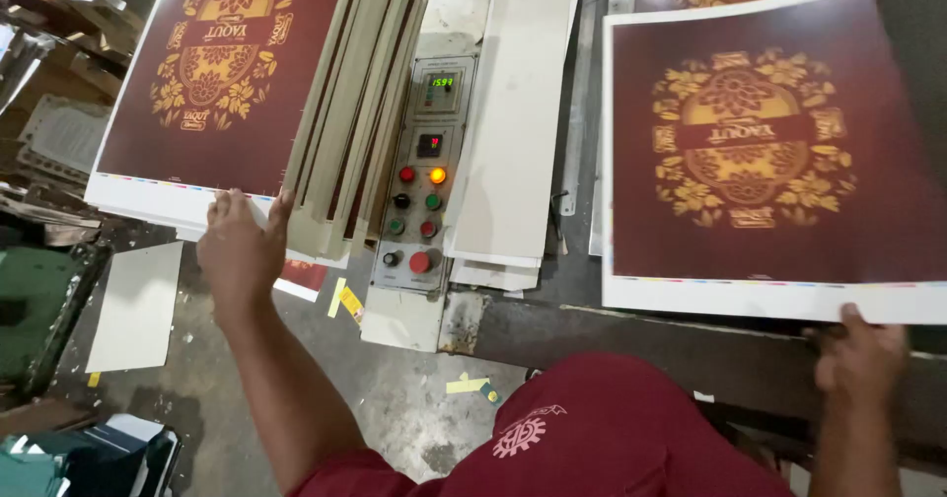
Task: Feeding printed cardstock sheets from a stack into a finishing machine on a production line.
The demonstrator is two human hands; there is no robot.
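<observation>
My left hand (240, 246) rests with fingers spread on the near edge of a stack of maroon printed sheets (217, 73) with a gold floral emblem, at the upper left. Under and beside that stack lie several cream boards (355, 122) leaning on edge. My right hand (860, 359) grips the near edge of another maroon and gold printed sheet (769, 152) at the right, which lies on a similar sheet beneath it. My maroon shirt (592, 438) fills the bottom centre.
A machine control panel (419, 172) with coloured buttons and two small digital displays sits between the two stacks. White boards (513, 122) lie beside it. A white sheet (138, 305) and paper scraps lie on the grey floor (395, 398) at the lower left.
</observation>
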